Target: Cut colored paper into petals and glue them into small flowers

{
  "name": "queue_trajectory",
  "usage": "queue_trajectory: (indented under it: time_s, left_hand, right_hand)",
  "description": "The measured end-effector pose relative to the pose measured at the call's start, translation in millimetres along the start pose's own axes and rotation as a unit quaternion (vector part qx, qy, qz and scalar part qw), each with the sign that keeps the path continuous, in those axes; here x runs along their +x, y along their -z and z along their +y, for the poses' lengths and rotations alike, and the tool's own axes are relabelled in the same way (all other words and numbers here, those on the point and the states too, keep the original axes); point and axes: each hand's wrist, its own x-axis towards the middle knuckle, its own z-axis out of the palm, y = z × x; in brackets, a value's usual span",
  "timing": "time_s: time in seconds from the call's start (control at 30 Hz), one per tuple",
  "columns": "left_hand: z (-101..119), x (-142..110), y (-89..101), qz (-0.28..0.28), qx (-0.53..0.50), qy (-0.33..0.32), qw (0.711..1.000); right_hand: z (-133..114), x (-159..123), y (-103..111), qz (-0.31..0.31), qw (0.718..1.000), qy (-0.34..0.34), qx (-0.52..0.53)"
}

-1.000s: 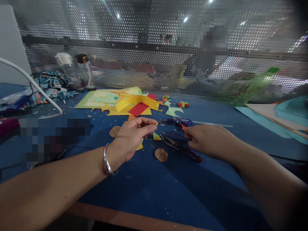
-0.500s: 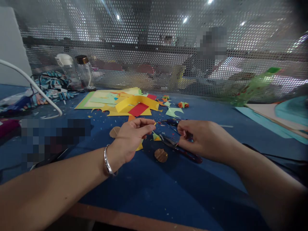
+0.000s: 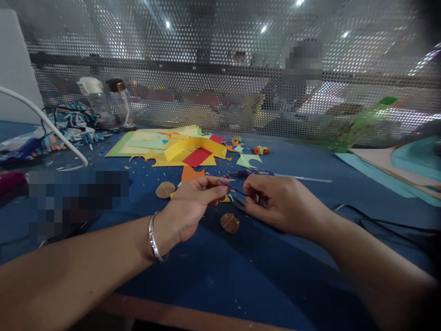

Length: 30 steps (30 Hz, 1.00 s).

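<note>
My left hand [image 3: 193, 200], with a silver bracelet at the wrist, is closed in a pinch; the small yellow paper piece seen there earlier is now hidden by the fingertips. Opposite it, my right hand [image 3: 270, 200] is closed on a thin dark blue stick-like tool [image 3: 237, 189] whose far end meets the left fingertips. Beneath the right hand lie scissors [image 3: 238, 205], their handles mostly covered. A blue glue gun [image 3: 253, 174] with a clear glue stick [image 3: 306, 178] rests just beyond. One brown disc [image 3: 229, 223] lies below the hands, another brown disc [image 3: 165, 190] left of them.
Coloured paper sheets and scraps [image 3: 165, 158] spread behind my left hand, with a red piece [image 3: 197, 156] on top. An orange paper roll [image 3: 261, 150] sits farther right. Bottles [image 3: 119, 103] stand back left, a green bottle [image 3: 367, 122] back right. A black cable [image 3: 365, 216] runs right.
My right hand has come left from beside the glue gun, bringing the thin blue tool to the left fingertips. The left hand has shifted slightly, uncovering orange paper.
</note>
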Motion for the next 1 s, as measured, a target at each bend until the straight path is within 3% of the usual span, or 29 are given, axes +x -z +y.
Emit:
queue_trajectory:
  time_s: [0.27, 0.53, 0.77, 1.0]
  left_hand:
    - [3, -2, 0.0, -0.036, -0.009, 0.023, 0.999]
    - [7, 0, 3.0, -0.043, 0.088, 0.008, 0.995]
    - [10, 2, 7.2, -0.07, 0.183, -0.036, 0.98]
    - [12, 4, 6.6, -0.07, 0.205, -0.017, 0.976]
  right_hand:
    - [-3, -2, -1, -0.005, 1.0, 0.007, 0.011]
    - [-7, -2, -1, 0.011, 0.998, 0.066, -0.02]
    - [-4, -1, -2, 0.008, 0.998, 0.054, -0.022]
    - [-4, -2, 0, -0.026, 0.999, 0.03, -0.005]
